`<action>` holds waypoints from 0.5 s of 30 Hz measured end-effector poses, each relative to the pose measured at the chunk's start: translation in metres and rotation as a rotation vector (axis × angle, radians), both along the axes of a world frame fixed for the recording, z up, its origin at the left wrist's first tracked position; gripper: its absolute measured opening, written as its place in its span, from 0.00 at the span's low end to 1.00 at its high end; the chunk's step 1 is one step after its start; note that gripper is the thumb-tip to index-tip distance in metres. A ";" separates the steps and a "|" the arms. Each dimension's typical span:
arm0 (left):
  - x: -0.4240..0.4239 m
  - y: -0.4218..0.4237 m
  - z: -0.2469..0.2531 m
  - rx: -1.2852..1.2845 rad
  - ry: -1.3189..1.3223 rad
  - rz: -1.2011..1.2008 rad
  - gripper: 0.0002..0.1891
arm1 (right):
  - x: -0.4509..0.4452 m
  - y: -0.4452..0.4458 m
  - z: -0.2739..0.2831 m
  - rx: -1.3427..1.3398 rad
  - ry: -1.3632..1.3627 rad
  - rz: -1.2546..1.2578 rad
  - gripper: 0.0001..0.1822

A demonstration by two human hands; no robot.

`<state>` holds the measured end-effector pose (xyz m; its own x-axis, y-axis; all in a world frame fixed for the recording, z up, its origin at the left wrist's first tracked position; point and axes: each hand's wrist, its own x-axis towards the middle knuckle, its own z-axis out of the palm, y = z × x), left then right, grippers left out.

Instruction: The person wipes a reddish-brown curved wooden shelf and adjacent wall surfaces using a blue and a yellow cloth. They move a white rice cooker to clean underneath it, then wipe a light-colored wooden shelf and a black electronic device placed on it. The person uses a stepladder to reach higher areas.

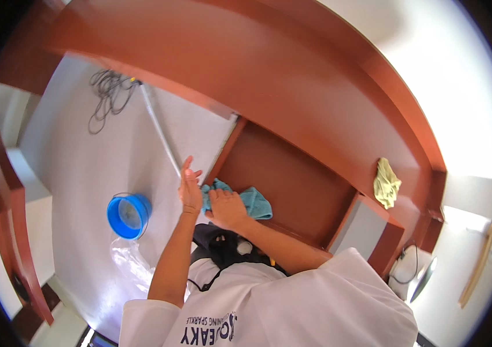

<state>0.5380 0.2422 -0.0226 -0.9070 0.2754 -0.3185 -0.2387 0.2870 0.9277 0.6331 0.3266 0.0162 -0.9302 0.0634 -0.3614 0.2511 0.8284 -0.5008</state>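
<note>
My right hand (228,210) presses on a teal cloth (256,204) at the near left corner of an open reddish-brown wooden drawer (289,182). Part of the cloth is hidden under the fingers. Just left of it, my left hand (191,191) is raised with its fingers apart and nothing seen in it. A pale pole (159,125) runs behind that hand across the floor. A yellow cloth (386,184) lies on the reddish-brown desktop (315,99), right of the drawer.
On the floor at left stand a blue bucket (128,217) with liquid inside and a clear plastic bag (131,260). A coiled black cable (109,95) lies near the desk's edge. A wooden panel (9,195) is at far left. A white device with a cord (408,269) sits at right.
</note>
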 end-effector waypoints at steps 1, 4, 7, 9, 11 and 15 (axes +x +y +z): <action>0.002 0.003 0.002 -0.080 0.042 -0.013 0.27 | 0.011 0.000 0.002 -0.014 0.070 -0.047 0.31; 0.012 0.004 0.002 -0.267 0.179 -0.025 0.23 | 0.080 0.018 0.012 0.058 0.264 -0.122 0.32; 0.009 0.003 0.004 -0.272 0.189 -0.004 0.21 | 0.200 0.054 0.015 0.223 0.053 -0.213 0.34; 0.012 0.002 0.007 -0.256 0.173 -0.008 0.22 | 0.274 0.079 0.022 0.334 0.001 -0.265 0.34; 0.010 0.003 0.008 -0.236 0.190 -0.040 0.22 | 0.340 0.095 0.028 0.454 0.004 -0.349 0.31; 0.002 0.015 0.008 -0.304 0.206 -0.015 0.24 | 0.439 0.077 0.022 0.662 0.304 -1.310 0.24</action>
<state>0.5402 0.2575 -0.0144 -0.9573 0.2100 -0.1988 -0.0492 0.5592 0.8276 1.0719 0.4033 0.0387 -0.1182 0.9593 0.2563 0.9326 0.1959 -0.3030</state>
